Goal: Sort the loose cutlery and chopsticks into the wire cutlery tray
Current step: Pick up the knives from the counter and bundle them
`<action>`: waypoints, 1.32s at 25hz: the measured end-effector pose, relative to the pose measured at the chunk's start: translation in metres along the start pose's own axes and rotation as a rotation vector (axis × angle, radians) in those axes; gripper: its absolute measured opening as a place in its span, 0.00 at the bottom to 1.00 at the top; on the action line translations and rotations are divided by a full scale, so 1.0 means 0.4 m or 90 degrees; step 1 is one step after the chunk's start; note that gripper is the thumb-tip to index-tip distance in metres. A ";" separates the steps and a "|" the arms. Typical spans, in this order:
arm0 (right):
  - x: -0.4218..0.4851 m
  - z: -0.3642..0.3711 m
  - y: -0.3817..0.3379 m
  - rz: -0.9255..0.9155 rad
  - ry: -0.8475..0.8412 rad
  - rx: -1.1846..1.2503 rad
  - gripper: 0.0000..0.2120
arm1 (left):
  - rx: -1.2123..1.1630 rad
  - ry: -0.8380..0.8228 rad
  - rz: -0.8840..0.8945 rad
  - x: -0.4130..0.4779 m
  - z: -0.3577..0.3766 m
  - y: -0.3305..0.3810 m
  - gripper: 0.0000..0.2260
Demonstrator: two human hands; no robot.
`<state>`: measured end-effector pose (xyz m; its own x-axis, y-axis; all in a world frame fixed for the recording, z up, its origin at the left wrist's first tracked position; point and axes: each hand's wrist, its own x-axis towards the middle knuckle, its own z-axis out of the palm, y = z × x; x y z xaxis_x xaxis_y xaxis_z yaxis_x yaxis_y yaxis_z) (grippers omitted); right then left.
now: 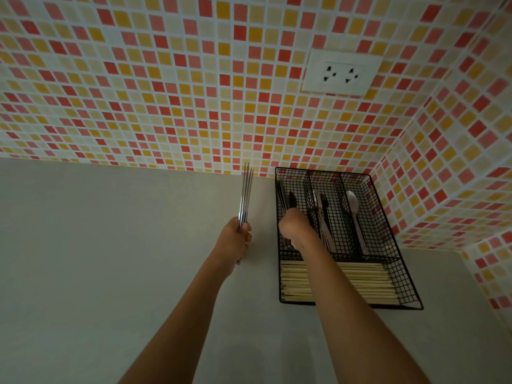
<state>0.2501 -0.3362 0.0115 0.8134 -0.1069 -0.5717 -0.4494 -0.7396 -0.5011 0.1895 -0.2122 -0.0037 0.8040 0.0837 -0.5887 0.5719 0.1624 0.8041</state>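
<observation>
The left hand (235,239) clenches a bundle of forks (245,198) pointing away, just left of the tray (393,275), whose left slot the right hand (295,227) reaches, gripping cutlery.

Bare grey counter (110,245) wide open to the left of your left hand (235,239), tiled wall (194,106) closing off the far side beyond both hands, wire tray (388,217) walls around your right hand (295,227), corner wall (457,176) tight just right of the tray, spoons (353,203) and chopsticks (360,284) filling neighbouring compartments
</observation>
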 end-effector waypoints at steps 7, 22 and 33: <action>0.001 0.004 0.029 -0.012 0.056 0.152 0.08 | 0.044 0.003 0.066 -0.007 -0.016 -0.023 0.14; 0.006 -0.151 0.208 -0.247 0.452 0.008 0.18 | -0.064 -0.142 0.025 -0.080 0.089 0.057 0.09; 0.074 -0.159 0.293 -0.241 0.380 -0.042 0.26 | -0.018 -0.099 -0.115 0.036 0.261 0.080 0.05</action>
<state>0.2449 -0.4684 -0.0227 0.9811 -0.1668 0.0976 -0.0877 -0.8343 -0.5443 0.2362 -0.3086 0.0221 0.7052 -0.1021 -0.7016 0.7063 0.1878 0.6825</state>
